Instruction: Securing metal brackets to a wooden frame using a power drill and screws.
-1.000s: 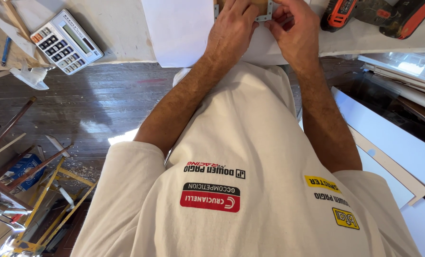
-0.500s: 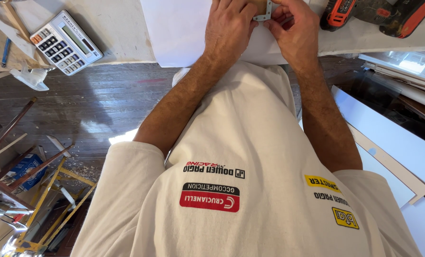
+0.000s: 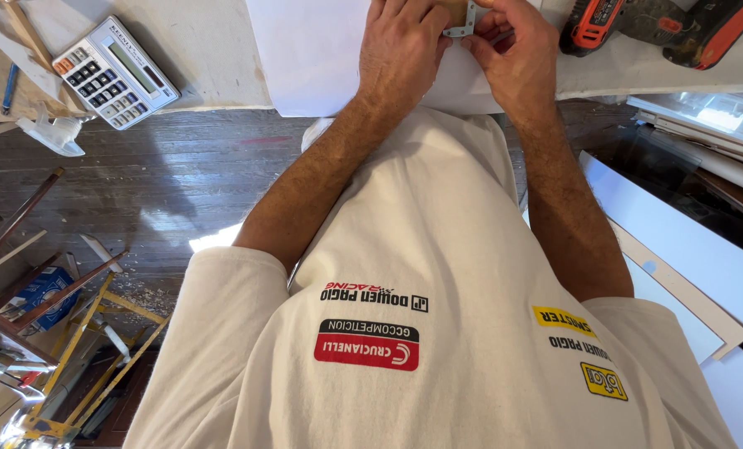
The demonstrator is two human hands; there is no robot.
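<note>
Grey metal, a small flat perforated plate (image 3: 460,20), sits at the top centre of the frame, pinched between both hands above a white sheet (image 3: 321,58) on the pale counter (image 3: 213,50). The left hand (image 3: 405,50) has a narrow grip, its fingers curled on the plate's left edge; the right hand (image 3: 513,50) closes on the right edge with thumb and fingertips. What lies under the plate I cannot tell, since the frame cuts it. To do this well, I judge the plate should stay flat and square, held steady by both hands. A grey calculator (image 3: 115,72) lies at the upper left, an orange and black power drill (image 3: 654,25) at the upper right.
</note>
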